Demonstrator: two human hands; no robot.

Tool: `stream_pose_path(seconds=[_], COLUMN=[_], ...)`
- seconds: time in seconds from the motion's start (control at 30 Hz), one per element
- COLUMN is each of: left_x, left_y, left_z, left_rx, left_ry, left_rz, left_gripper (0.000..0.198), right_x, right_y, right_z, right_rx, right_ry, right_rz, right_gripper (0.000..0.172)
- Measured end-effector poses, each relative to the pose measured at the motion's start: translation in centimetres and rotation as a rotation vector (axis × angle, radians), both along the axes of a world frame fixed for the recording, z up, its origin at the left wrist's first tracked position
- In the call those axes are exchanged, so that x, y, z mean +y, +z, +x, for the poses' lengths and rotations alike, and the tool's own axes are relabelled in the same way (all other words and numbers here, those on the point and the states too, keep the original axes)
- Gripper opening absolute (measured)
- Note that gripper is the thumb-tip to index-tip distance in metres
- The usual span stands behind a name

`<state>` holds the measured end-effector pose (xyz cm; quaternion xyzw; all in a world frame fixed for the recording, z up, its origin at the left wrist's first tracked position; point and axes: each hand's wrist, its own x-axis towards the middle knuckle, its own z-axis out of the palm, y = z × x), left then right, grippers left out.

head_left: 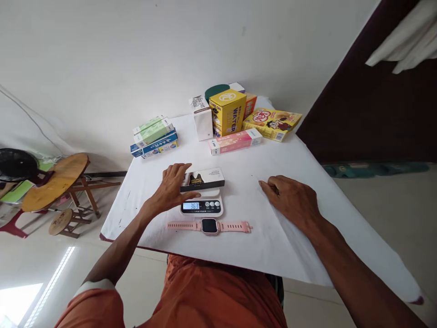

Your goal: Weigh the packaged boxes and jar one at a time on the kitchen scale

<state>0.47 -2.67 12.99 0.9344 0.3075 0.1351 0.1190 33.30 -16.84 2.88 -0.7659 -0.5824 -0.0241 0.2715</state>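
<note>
A black and white toothpaste box (pixel 206 177), marked "Bamboo Charcoal", lies flat across a small white digital scale (pixel 218 207). My left hand (pixel 172 187) is around the box's left end, thumb on the near side and fingers beyond the far edge, spread apart; whether they touch the box is unclear. The scale's lit display (pixel 191 206) shows digits that look like 363. Just in front of the scale a pink-strapped smartwatch (pixel 209 226) is stretched out, its screen dark. To the right, my right hand (pixel 292 198) rests on the white cloth, fingers curled closed with nothing visible in them.
Green boxes (pixel 153 132) are stacked on blue ones (pixel 159 146) at the back left. A pink box (pixel 235 141), white carton (pixel 202 118), yellow carton (pixel 228 111) and yellow snack box (pixel 271 123) stand or lie along the back. A wooden stool (pixel 63 222) is left of the table.
</note>
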Motion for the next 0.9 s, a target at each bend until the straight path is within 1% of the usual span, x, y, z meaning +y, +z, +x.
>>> stream_pose_path(seconds=[0.07,0.1,0.2,0.27,0.33,0.4,0.47,0.53,0.57,0.63,0.7,0.77,0.83,0.9], left_x=[-0.3,-0.4,-0.4,0.0,1.3,3.6,6.9,10.8,12.8,16.5,19.3,21.3,22.5,23.0], left_y=[-0.2,-0.3,-0.5,-0.2,0.7,2.3,4.4,6.5,7.4,8.6,8.8,8.3,7.7,7.4], left_z=[0.2,0.2,-0.1,-0.6,-1.3,-2.1,-2.9,-3.4,-3.5,-3.4,-2.8,-2.4,-2.3,-2.5], left_rx=[0.006,0.009,0.004,-0.025,-0.083,-0.145,-0.191,-0.203,-0.197,-0.167,-0.114,-0.063,-0.029,-0.005], left_ry=[0.012,0.014,0.007,0.005,0.026,0.081,0.182,0.328,0.405,0.547,0.634,0.669,0.679,0.675], left_rz=[-0.003,-0.008,-0.037,-0.056,-0.039,0.029,0.134,0.231,0.25,0.235,0.174,0.115,0.089,0.087], left_gripper=[0.081,0.076,0.045,0.031,0.028,0.027,0.026,0.026,0.026,0.025,0.022,0.02,0.02,0.025], right_x=[0.1,0.1,0.1,0.0,0.0,0.0,0.1,0.2,0.3,0.4,0.5,0.6,0.6,0.6], right_y=[-0.1,-0.1,0.0,0.2,0.6,1.1,1.6,1.9,2.0,1.9,1.8,1.7,1.7,2.0], right_z=[0.0,0.0,-0.2,-0.3,-0.3,0.0,0.4,0.7,0.9,1.0,1.0,1.1,1.4,1.7], right_rx=[0.006,0.009,0.029,0.043,0.058,0.088,0.132,0.16,0.163,0.156,0.15,0.153,0.155,0.153], right_ry=[0.006,0.005,-0.002,-0.016,-0.025,-0.017,0.016,0.048,0.056,0.054,0.051,0.059,0.084,0.12], right_rz=[-0.004,-0.008,-0.025,-0.039,-0.055,-0.098,-0.169,-0.226,-0.236,-0.231,-0.222,-0.227,-0.233,-0.247], right_gripper=[0.038,0.038,0.038,0.038,0.039,0.039,0.041,0.041,0.041,0.04,0.04,0.04,0.04,0.039])
